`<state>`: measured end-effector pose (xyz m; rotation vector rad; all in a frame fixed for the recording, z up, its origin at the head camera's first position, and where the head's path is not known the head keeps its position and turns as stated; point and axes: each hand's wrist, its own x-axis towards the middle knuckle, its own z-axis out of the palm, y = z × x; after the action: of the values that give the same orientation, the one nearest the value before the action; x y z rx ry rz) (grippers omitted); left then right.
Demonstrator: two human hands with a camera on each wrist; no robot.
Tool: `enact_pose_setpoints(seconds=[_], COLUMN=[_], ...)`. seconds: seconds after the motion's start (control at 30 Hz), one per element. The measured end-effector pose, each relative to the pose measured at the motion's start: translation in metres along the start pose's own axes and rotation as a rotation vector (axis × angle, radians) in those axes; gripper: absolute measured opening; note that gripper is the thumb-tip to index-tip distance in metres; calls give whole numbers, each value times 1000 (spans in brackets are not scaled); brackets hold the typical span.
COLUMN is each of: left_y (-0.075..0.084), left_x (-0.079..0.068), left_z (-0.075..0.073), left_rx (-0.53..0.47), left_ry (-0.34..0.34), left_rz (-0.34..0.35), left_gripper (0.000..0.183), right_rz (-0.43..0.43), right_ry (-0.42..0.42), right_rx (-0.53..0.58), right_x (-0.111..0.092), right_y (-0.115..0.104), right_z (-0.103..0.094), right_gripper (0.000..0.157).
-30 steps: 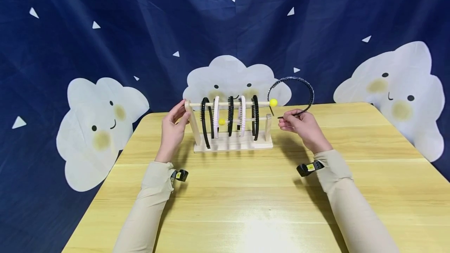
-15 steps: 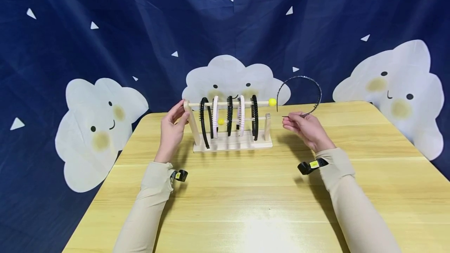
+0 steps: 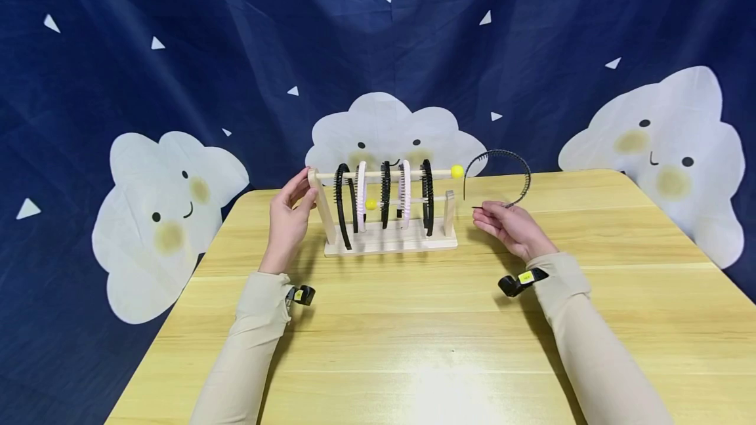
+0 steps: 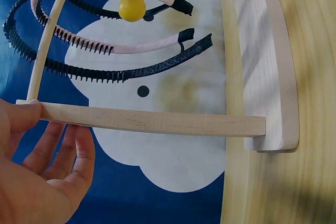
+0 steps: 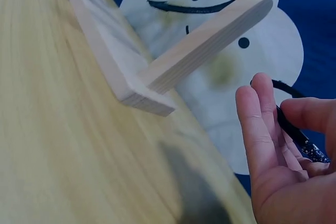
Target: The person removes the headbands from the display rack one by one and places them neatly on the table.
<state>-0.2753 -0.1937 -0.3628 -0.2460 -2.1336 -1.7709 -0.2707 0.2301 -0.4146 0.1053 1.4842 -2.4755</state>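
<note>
On the near side, bare wooden table (image 3: 378, 333) runs up to a pale wooden rack (image 3: 392, 242). To the right of the rack, the right hand (image 3: 512, 225) pinches a loose black headband (image 3: 529, 179) near one end between thumb and fingers, its loop raised above the table. The band looks light and springy, likely thin plastic with fine teeth that could snag or snap if forced; the smooth tip is probably the safest hold. On the left, the left hand (image 3: 289, 218) grips the top of the rack's left upright (image 4: 157, 120), a sensible steadying place, as the rack seems light enough to slide. Five black and pale pink headbands (image 3: 386, 195) hang on the upper rod (image 3: 444, 174), which ends in a yellow ball (image 3: 457, 172). Farthest stands a blue backdrop (image 3: 348, 18) with clouds.
</note>
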Motion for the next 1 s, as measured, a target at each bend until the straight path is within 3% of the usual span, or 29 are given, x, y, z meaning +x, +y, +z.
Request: enact_pose_setpoints(seconds=[0.4, 0.67, 1.0], left_y=[1, 0, 1], left_x=[-1, 0, -1], left_z=[0, 0, 0], left_rx=[0, -1, 0], left_ry=[4, 1, 1], left_rz=[-3, -12, -3], left_gripper=[47, 46, 47], right_rz=[46, 76, 122], right_ry=[-10, -17, -6], right_rx=[7, 48, 47], right_x=[5, 5, 6], right_y=[9, 13, 19], right_z=[-10, -13, -10], right_gripper=[14, 26, 23])
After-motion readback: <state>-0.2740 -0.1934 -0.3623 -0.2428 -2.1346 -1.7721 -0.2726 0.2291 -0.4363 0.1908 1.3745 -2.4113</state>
